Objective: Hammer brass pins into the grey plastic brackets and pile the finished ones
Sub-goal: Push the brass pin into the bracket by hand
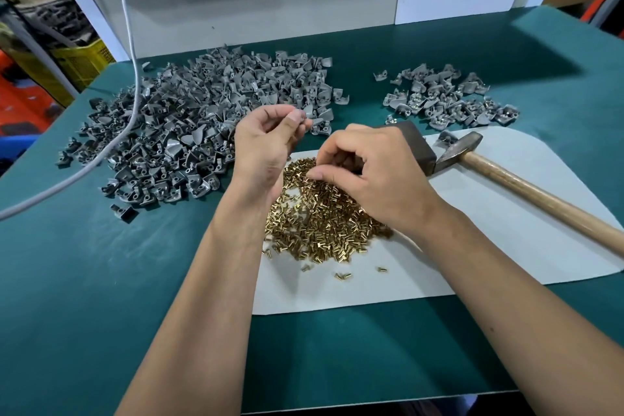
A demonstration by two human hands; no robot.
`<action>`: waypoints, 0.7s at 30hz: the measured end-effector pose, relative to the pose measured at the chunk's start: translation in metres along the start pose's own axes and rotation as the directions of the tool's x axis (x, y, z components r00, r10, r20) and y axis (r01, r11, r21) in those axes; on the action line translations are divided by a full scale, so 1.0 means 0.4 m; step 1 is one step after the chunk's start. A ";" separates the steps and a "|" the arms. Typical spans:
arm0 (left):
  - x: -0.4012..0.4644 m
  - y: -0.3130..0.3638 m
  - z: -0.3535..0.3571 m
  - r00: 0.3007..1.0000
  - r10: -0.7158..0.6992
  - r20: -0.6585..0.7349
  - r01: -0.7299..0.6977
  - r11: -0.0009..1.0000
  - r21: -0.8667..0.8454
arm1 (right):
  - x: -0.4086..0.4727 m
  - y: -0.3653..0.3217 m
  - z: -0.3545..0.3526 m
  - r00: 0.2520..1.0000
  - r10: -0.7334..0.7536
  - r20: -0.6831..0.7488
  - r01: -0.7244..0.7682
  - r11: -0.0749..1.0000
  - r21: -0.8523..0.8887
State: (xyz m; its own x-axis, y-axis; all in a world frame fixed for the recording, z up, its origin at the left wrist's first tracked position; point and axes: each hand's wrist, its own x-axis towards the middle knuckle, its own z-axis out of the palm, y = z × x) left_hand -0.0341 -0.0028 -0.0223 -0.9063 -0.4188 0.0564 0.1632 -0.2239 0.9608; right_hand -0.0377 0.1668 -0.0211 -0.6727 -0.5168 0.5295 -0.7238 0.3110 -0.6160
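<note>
A big heap of grey plastic brackets covers the left back of the green table. A smaller pile of brackets with brass pins in them lies at the back right. Loose brass pins are heaped on a white sheet. My left hand is raised above the pins and pinches one small grey bracket between thumb and fingers. My right hand hovers over the pin heap with its fingers curled down into the pins; what they pinch is hidden.
A wooden-handled hammer lies on the sheet at the right, its head beside a dark metal block. A white cable drapes across the bracket heap. White panels stand along the table's back edge. Yellow and orange crates sit off the left.
</note>
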 end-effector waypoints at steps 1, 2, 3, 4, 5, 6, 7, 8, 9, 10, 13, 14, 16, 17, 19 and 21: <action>-0.003 0.000 0.003 1.000 0.001 0.016 -0.002 1.000 0.023 | 0.000 -0.001 -0.004 0.999 0.017 -0.035 -0.016 0.999 0.031; -0.006 0.000 0.005 1.000 -0.004 0.028 0.003 0.999 0.035 | 0.000 -0.003 -0.008 0.997 0.041 -0.068 -0.036 0.996 0.077; -0.008 0.000 0.010 0.999 -0.010 0.039 0.009 0.999 0.042 | -0.001 -0.003 -0.014 0.993 0.070 -0.095 -0.057 0.990 0.130; -0.010 0.000 0.014 0.999 -0.015 0.047 0.012 0.999 0.050 | -0.001 -0.001 -0.020 0.989 0.097 -0.115 -0.076 0.982 0.175; -0.013 -0.001 0.020 0.998 -0.018 0.057 0.015 0.998 0.058 | -0.002 0.002 -0.028 0.984 0.120 -0.131 -0.093 0.976 0.199; -0.015 -0.003 0.026 0.997 -0.021 0.071 0.017 0.998 0.065 | -0.002 0.006 -0.036 0.979 0.142 -0.144 -0.112 0.973 0.202; -0.018 -0.004 0.031 0.996 -0.022 0.088 0.016 0.998 0.068 | -0.002 0.010 -0.043 0.975 0.161 -0.154 -0.130 0.973 0.192; -0.021 -0.006 0.037 0.994 -0.019 0.106 0.012 0.998 0.067 | -0.001 0.015 -0.050 0.971 0.175 -0.165 -0.145 0.974 0.176; -0.023 -0.007 0.041 0.993 -0.011 0.121 0.003 0.998 0.066 | -0.001 0.018 -0.056 0.967 0.185 -0.177 -0.157 0.974 0.160; -0.025 -0.008 0.043 0.991 -0.001 0.137 -0.007 0.998 0.063 | -0.001 0.020 -0.061 0.962 0.194 -0.190 -0.168 0.975 0.145; -0.026 -0.007 0.044 0.983 0.012 0.182 -0.018 0.999 0.031 | -0.002 0.024 -0.073 0.954 0.201 -0.222 -0.183 0.978 0.099; -0.026 -0.006 0.043 0.982 0.010 0.190 -0.013 1.000 0.015 | -0.003 0.024 -0.075 0.953 0.201 -0.226 -0.184 0.978 0.096; -0.026 -0.002 0.043 0.983 -0.002 0.185 0.006 1.000 -0.021 | -0.003 0.023 -0.075 0.950 0.212 -0.230 -0.194 0.976 0.101; -0.027 -0.001 0.044 0.984 -0.004 0.181 0.010 0.999 -0.032 | -0.003 0.024 -0.073 0.947 0.222 -0.232 -0.204 0.974 0.099; -0.030 -0.002 0.046 0.984 0.008 0.179 -0.004 1.000 -0.023 | -0.002 0.028 -0.071 0.940 0.235 -0.249 -0.222 0.972 0.080; -0.030 -0.006 0.047 0.984 0.023 0.175 -0.024 1.000 0.001 | -0.002 0.034 -0.070 0.931 0.236 -0.279 -0.225 0.972 0.069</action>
State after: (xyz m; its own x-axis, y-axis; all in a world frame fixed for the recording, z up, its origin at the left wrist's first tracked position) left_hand -0.0310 0.0194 -0.0202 -0.9564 -0.2639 0.1252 0.1843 -0.2127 0.9596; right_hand -0.0514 0.1937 -0.0135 -0.8397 -0.1854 0.5104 -0.5412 0.3637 -0.7582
